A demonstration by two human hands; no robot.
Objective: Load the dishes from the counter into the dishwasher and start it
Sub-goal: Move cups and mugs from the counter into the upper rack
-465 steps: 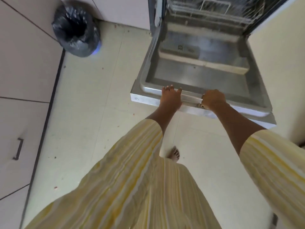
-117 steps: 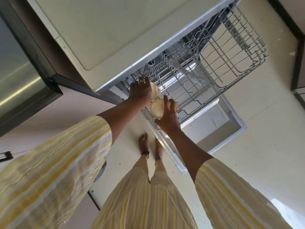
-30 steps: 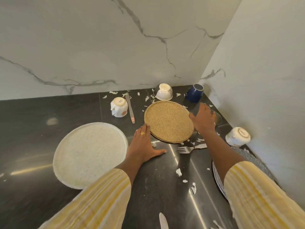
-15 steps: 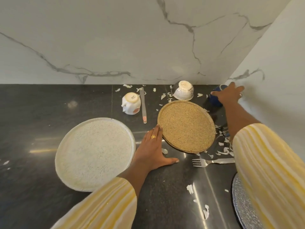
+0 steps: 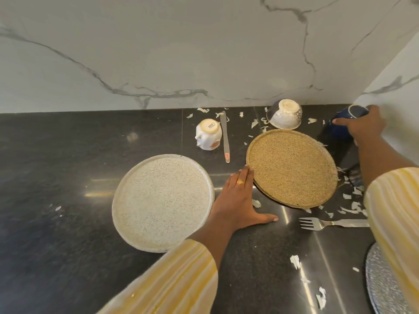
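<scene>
The blue cup (image 5: 338, 133) sits at the upper right of the frame, in the counter's (image 5: 68, 177) back corner. It looks like glazed ceramic: stiff, slick, chippable, light enough for 1 hand, best held round the body. My right hand (image 5: 362, 125) curls round it from the near side. My left hand (image 5: 238, 200) lies flat, fingertips touching the brown plate (image 5: 292, 168).

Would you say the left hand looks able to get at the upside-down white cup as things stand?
Probably yes. The left hand lies flat and empty on the counter, the white cup stands a short way beyond it, and only the flat knife lies near that path.
</scene>
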